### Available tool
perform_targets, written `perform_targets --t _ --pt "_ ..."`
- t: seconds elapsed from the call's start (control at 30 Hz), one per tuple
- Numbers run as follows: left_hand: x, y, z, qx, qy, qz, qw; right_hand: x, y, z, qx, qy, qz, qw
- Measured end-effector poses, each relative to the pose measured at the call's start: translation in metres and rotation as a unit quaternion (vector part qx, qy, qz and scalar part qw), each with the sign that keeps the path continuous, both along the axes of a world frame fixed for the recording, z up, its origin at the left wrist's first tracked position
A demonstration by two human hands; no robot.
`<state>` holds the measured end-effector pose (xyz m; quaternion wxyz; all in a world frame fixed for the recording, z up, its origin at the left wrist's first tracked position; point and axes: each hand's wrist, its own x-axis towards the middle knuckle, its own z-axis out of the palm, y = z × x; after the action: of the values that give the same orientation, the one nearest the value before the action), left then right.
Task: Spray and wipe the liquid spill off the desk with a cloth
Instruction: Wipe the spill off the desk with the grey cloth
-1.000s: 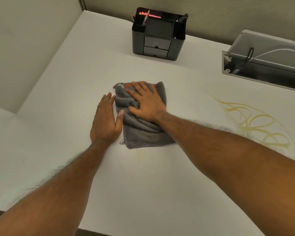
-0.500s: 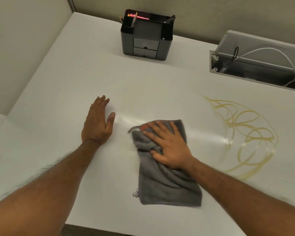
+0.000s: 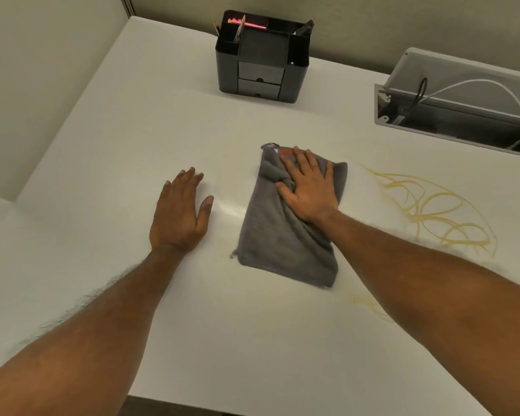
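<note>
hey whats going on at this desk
A person is wiping a white desk. The right hand presses flat on a grey cloth, while the left hand rests open on the bare surface. Yellow spill streaks to the cloth's right are not yet wiped.

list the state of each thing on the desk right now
grey terry cloth: rumpled, flat on desk, pressed by right hand
left hand: open, palm down on desk
yellow liquid streaks: unwiped, right of cloth
black plastic desk organiser: upright, drawers shut
</note>
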<state>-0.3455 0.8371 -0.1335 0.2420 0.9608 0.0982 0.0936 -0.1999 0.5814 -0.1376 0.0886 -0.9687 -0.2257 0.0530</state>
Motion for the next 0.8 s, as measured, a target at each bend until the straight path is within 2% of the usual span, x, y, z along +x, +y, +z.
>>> perform_targets --t 0.2,0.43,0.63,0.8 --pt "0.000 0.002 -0.001 -0.010 -0.010 0.005 1.000 0.004 0.053 -0.001 -0.003 0.008 0.025 1.000" --pt "0.001 0.003 0.000 -0.067 -0.027 0.021 0.997 -0.058 0.093 0.006 0.014 0.012 0.123 0.992" --pt "-0.003 0.002 0.005 -0.113 -0.023 0.051 0.992 -0.122 0.092 0.005 0.012 0.007 0.183 0.983" --pt "-0.006 0.007 0.004 -0.118 -0.026 0.042 0.992 -0.147 0.050 -0.002 0.044 -0.006 0.224 0.973"
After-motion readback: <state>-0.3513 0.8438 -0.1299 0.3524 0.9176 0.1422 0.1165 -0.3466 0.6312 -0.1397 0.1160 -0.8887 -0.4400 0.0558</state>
